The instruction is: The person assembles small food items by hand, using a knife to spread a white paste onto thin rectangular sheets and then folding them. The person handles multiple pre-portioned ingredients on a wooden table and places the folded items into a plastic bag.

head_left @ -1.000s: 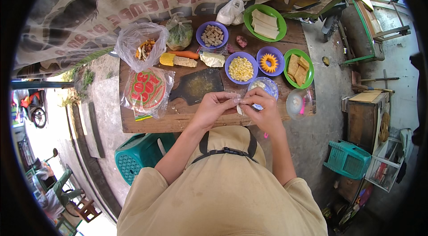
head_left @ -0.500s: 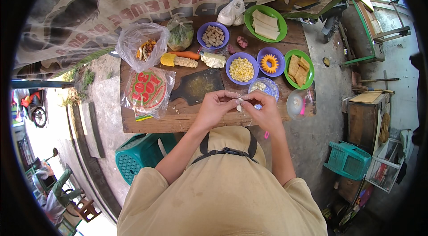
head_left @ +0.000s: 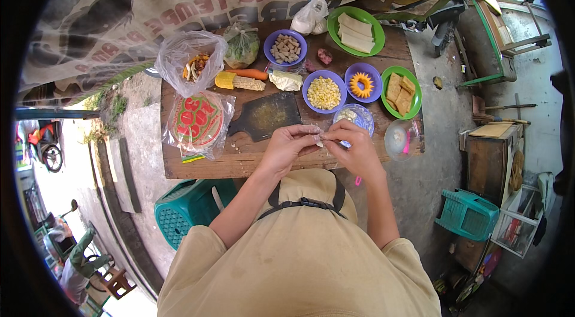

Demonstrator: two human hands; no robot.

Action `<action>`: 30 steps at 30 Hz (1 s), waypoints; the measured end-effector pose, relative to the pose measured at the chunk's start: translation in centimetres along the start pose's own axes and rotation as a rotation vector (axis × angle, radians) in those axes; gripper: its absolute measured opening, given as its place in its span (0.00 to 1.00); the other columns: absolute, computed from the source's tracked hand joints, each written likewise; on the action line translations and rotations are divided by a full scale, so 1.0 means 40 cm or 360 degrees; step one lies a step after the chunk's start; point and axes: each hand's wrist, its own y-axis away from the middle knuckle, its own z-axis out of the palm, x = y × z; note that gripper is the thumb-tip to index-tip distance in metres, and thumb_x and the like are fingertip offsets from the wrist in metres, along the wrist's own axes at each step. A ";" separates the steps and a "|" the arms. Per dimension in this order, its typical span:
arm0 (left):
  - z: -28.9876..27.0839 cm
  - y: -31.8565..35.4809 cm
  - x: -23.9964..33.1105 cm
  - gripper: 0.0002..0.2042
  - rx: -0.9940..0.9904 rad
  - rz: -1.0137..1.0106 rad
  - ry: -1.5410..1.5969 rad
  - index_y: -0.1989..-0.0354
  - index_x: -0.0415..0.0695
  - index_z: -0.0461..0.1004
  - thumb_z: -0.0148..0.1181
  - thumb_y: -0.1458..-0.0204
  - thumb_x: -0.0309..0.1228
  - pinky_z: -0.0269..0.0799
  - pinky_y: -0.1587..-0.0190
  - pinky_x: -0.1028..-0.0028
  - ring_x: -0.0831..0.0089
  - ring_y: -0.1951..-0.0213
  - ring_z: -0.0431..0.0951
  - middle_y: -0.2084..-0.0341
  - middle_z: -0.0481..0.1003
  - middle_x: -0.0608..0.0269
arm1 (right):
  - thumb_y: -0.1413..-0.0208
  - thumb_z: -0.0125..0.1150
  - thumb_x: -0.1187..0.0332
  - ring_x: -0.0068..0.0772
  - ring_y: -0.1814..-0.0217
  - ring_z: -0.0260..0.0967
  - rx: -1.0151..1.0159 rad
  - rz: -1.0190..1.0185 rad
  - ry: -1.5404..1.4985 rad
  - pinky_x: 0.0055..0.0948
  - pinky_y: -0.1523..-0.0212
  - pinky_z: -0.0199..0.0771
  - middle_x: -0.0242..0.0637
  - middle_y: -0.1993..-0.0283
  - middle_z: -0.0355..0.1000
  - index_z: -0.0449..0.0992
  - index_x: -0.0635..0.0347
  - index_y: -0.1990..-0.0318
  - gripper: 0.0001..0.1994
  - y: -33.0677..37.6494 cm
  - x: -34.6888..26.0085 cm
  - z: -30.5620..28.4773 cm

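My left hand [head_left: 291, 147] and my right hand [head_left: 354, 147] meet over the near edge of the wooden table, fingertips pinched together. Between them is a small whitish garlic clove [head_left: 319, 143], mostly covered by the fingers. Just beyond the right hand sits a blue patterned bowl [head_left: 366, 120] with pale cloves in it. A dark cutting board [head_left: 269, 114] lies beyond the left hand. Farther off are a purple bowl of corn kernels [head_left: 324, 93] and a purple bowl with an orange ring-shaped piece [head_left: 361, 85].
On the table [head_left: 251, 158] stand a part-stripped corn cob [head_left: 247, 82], a carrot [head_left: 250, 73], a bag of round wrappers [head_left: 199, 122], a green plate of fried tofu [head_left: 401, 94], a green plate of white slabs [head_left: 357, 31] and a clear container [head_left: 396, 140]. A teal stool [head_left: 185, 209] stands at the left.
The fingertips of both hands have shifted slightly around the clove, the right fingers drawing a little closer over it. Everything on the table stays in place.
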 end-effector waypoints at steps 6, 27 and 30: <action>0.006 -0.008 -0.016 0.12 0.0031 0.0108 0.0049 0.52 0.35 0.79 0.65 0.45 0.17 0.82 0.50 0.72 0.71 0.56 0.83 0.57 0.81 0.58 | 0.45 0.67 0.76 0.29 0.67 0.77 0.0072 0.0262 -0.0219 0.27 0.66 0.76 0.37 0.66 0.77 0.81 0.67 0.59 0.07 0.002 0.013 0.021; 0.008 -0.022 -0.026 0.14 -0.0081 0.0352 -0.0196 0.49 0.33 0.78 0.67 0.44 0.20 0.79 0.49 0.75 0.75 0.56 0.81 0.57 0.81 0.58 | 0.40 0.63 0.78 0.18 0.63 0.75 0.0087 0.0592 -0.0970 0.22 0.60 0.77 0.33 0.61 0.78 0.77 0.68 0.54 0.08 0.003 0.083 0.047; 0.018 -0.008 -0.019 0.14 -0.0132 0.0460 -0.0407 0.48 0.33 0.78 0.66 0.43 0.20 0.79 0.49 0.75 0.75 0.55 0.81 0.58 0.81 0.60 | 0.40 0.63 0.79 0.19 0.61 0.75 0.0075 0.0523 -0.1066 0.23 0.59 0.78 0.33 0.60 0.76 0.73 0.64 0.53 0.10 0.000 0.083 0.037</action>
